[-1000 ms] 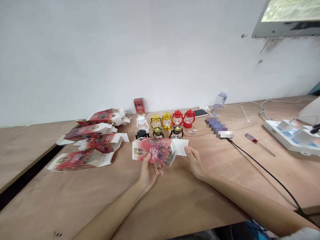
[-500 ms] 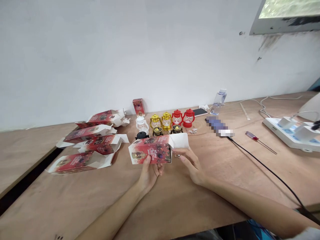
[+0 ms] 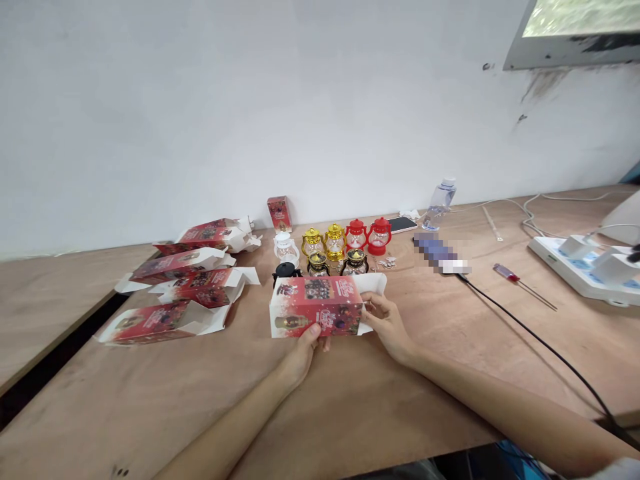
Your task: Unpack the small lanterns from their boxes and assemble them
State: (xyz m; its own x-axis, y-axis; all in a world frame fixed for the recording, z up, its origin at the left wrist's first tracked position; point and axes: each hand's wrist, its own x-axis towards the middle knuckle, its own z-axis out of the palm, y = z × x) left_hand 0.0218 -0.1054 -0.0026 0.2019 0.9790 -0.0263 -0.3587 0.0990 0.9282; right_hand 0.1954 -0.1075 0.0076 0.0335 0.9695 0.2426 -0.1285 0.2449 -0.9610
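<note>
A red printed cardboard box lies sideways in the air over the table. My left hand grips it from below, thumb on the printed front and fingers mostly hidden behind. At its right end, which has white flaps, my right hand is closed, its bent fingers and thumb on a flap. Just behind the box stand small lanterns: a white lantern, a gold lantern, a red lantern and a black lantern, among several others.
Several red boxes with raised flaps, one a front box, lie at the left. A small red box stands by the wall. Rightward are a bottle, a phone, a screwdriver, a black cable and a power strip.
The box has shifted slightly right and turned so more of its upper side shows. My right fingers have moved in from beside the flap onto the box's right end.
</note>
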